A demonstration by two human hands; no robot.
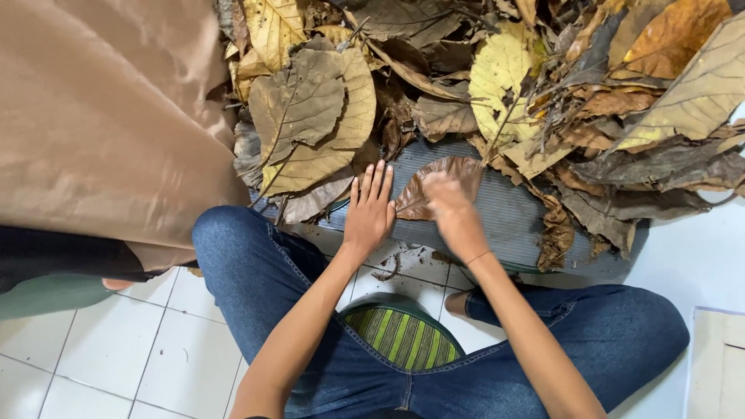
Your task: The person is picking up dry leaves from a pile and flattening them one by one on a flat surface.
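Draped at far left: smooth tan cloth [101, 116], soft and matte, over white floor tiles [155, 349]. Just right of it, heaped dry leaves [310, 116], big, papery, veined, curled at the edges, yellow through brown to grey. Lower down, blue denim knees and a green striped stool [400, 334] between them. Left hand [369, 208] laid flat, fingers spread, pressing down on a grey ribbed mat [512, 209] and touching the edge of one brown leaf [434, 186]. That leaf lay on the mat between both hands, rounded, leathery-looking, slightly cupped. Right hand [454, 209] blurred over it; pinching or merely rubbing, could not tell.

Judged brittle: likely to crack or tear along the veins under too hard a press or pull. Heaped leaves beyond the mat loosely stacked, apt to slide down over the working spot if nudged. Crumbs [392, 268] already scattered on the tiles below.
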